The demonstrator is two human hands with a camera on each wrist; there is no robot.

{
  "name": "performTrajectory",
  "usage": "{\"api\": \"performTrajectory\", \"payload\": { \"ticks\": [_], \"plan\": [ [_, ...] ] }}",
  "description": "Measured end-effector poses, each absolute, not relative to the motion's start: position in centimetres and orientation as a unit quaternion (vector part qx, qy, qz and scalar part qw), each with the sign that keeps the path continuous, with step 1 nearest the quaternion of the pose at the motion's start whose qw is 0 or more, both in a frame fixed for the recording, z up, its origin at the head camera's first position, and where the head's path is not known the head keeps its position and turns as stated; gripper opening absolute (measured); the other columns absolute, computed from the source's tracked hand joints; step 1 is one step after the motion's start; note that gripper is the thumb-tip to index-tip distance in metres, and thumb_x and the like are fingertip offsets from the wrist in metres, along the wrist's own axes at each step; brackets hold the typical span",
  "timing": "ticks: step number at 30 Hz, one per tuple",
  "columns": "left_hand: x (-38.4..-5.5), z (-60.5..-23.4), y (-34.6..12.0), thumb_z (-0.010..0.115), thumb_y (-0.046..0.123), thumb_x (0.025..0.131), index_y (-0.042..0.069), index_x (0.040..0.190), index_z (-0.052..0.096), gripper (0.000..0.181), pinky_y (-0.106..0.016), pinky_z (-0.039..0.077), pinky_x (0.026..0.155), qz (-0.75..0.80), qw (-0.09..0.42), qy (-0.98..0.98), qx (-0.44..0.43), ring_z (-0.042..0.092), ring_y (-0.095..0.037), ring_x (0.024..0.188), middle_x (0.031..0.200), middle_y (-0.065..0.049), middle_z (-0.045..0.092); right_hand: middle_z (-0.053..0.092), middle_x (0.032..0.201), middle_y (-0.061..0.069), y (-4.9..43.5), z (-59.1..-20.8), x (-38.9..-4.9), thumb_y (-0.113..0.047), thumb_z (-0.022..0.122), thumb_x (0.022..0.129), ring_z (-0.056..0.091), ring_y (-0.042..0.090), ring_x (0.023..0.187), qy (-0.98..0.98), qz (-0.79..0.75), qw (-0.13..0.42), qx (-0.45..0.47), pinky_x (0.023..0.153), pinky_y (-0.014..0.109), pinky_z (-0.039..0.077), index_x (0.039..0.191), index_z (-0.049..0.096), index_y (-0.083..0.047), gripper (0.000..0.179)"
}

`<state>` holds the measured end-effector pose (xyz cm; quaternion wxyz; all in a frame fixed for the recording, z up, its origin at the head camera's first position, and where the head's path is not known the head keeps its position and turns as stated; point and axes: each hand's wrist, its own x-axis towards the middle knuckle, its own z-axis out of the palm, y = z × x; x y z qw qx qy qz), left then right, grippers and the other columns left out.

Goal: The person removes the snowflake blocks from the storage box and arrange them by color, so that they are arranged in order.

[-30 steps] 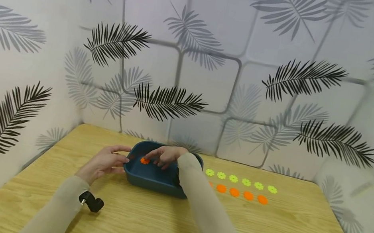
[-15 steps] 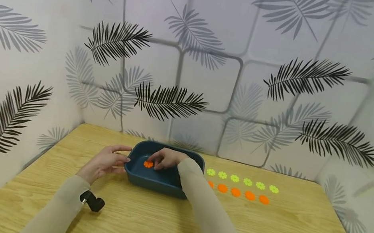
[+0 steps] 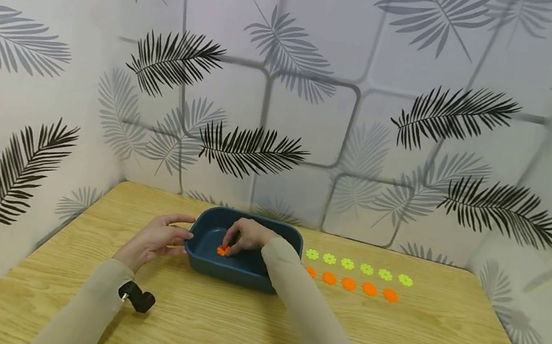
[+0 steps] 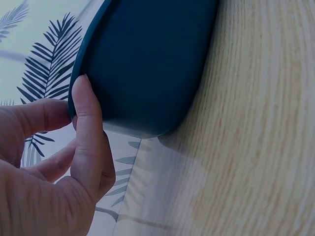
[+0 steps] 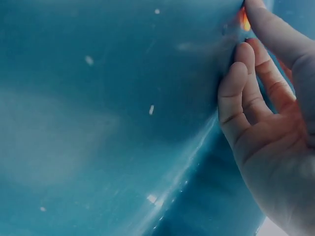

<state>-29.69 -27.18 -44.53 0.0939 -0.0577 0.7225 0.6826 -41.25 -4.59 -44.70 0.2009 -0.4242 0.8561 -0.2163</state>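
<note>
A dark blue plastic bin (image 3: 234, 274) stands on the table, its long side facing me. My left hand (image 3: 156, 240) grips its left rim; in the left wrist view the thumb and fingers of that hand (image 4: 59, 182) lie on opposite sides of the bin's wall (image 4: 142, 64). Inside the bin, my right hand (image 3: 248, 234) reaches down and pinches a small orange flower-shaped piece (image 3: 222, 251) near the floor. The right wrist view shows the piece (image 5: 245, 20) as an orange sliver at the thumb and index fingertips, the other fingers of the hand (image 5: 275, 128) bent beside it.
To the right of the bin, a row of yellow-green flower pieces (image 3: 347, 263) lies behind a row of orange pieces (image 3: 348, 284), the leftmost partly hidden by my right sleeve (image 3: 308, 313). Behind the wooden table (image 3: 209, 328) rises a leaf-patterned wall (image 3: 294, 192).
The orange piece has shifted right and toward me across the bin's floor along with my right hand, whose thumb and fingers have closed in on it. My left hand stays at the rim.
</note>
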Motion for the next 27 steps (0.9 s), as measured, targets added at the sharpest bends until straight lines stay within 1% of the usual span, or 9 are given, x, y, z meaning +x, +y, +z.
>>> {"api": "performTrajectory", "payload": {
  "ticks": [2, 6, 8, 14, 19, 24, 27],
  "plan": [
    [-29.6, -44.5, -27.1, 0.059, 0.007, 0.096, 0.009, 0.148, 0.041, 0.055, -0.031, 0.060, 0.072, 0.682, 0.094, 0.723, -0.060, 0.068, -0.015, 0.082, 0.105, -0.011, 0.064, 0.070, 0.100, 0.001, -4.6, -44.7, -41.3, -0.011, 0.081, 0.081, 0.060, 0.005, 0.082, 0.858, -0.214, 0.198, -0.422, 0.071, 0.018, 0.051, 0.100, 0.076, -0.011, 0.020],
    [-29.5, -44.4, -27.1, 0.059, 0.007, 0.096, 0.008, 0.148, 0.040, 0.056, -0.030, 0.060, 0.071, 0.685, 0.096, 0.720, -0.062, 0.069, -0.016, 0.085, 0.110, -0.013, 0.064, 0.066, 0.103, 0.002, -4.6, -44.5, -41.1, -0.011, 0.078, 0.084, 0.059, 0.007, 0.086, 0.855, -0.207, 0.216, -0.423, 0.074, 0.019, 0.051, 0.117, 0.072, -0.014, 0.034],
    [-29.4, -44.3, -27.0, 0.059, 0.007, 0.096, 0.008, 0.148, 0.040, 0.056, -0.030, 0.060, 0.071, 0.686, 0.095, 0.718, -0.064, 0.069, -0.016, 0.087, 0.112, -0.013, 0.063, 0.064, 0.105, 0.002, -4.6, -44.4, -41.1, -0.011, 0.076, 0.086, 0.059, 0.008, 0.087, 0.855, -0.200, 0.225, -0.424, 0.075, 0.020, 0.051, 0.121, 0.071, -0.015, 0.036],
    [-29.1, -44.3, -27.0, 0.058, 0.007, 0.096, 0.006, 0.148, 0.039, 0.056, -0.030, 0.060, 0.072, 0.685, 0.093, 0.720, -0.061, 0.070, -0.017, 0.088, 0.112, -0.013, 0.064, 0.065, 0.104, 0.002, -4.6, -44.2, -40.8, -0.010, 0.076, 0.086, 0.057, 0.008, 0.088, 0.853, -0.183, 0.233, -0.429, 0.076, 0.020, 0.050, 0.111, 0.072, -0.013, 0.025],
    [-29.0, -44.3, -27.0, 0.058, 0.007, 0.096, 0.007, 0.148, 0.040, 0.056, -0.030, 0.060, 0.072, 0.688, 0.090, 0.718, -0.062, 0.069, -0.018, 0.090, 0.113, -0.013, 0.063, 0.064, 0.097, 0.001, -4.5, -43.7, -40.5, -0.008, 0.079, 0.083, 0.057, 0.010, 0.083, 0.853, -0.188, 0.230, -0.429, 0.074, 0.021, 0.050, 0.104, 0.069, -0.011, 0.024],
    [-28.8, -44.3, -27.0, 0.058, 0.007, 0.096, 0.007, 0.148, 0.040, 0.055, -0.030, 0.060, 0.072, 0.687, 0.087, 0.719, -0.062, 0.068, -0.019, 0.091, 0.116, -0.015, 0.062, 0.067, 0.096, 0.002, -4.0, -43.5, -40.3, -0.007, 0.079, 0.082, 0.059, 0.009, 0.083, 0.850, -0.201, 0.225, -0.432, 0.071, 0.021, 0.050, 0.104, 0.071, -0.010, 0.024],
    [-28.7, -44.4, -26.9, 0.059, 0.006, 0.095, 0.006, 0.147, 0.041, 0.055, -0.030, 0.060, 0.072, 0.688, 0.088, 0.718, -0.055, 0.069, -0.020, 0.091, 0.117, -0.016, 0.062, 0.070, 0.097, 0.002, -3.6, -43.6, -40.4, -0.006, 0.078, 0.082, 0.061, 0.009, 0.081, 0.851, -0.216, 0.236, -0.416, 0.067, 0.022, 0.052, 0.106, 0.072, -0.010, 0.025]
  ]
}}
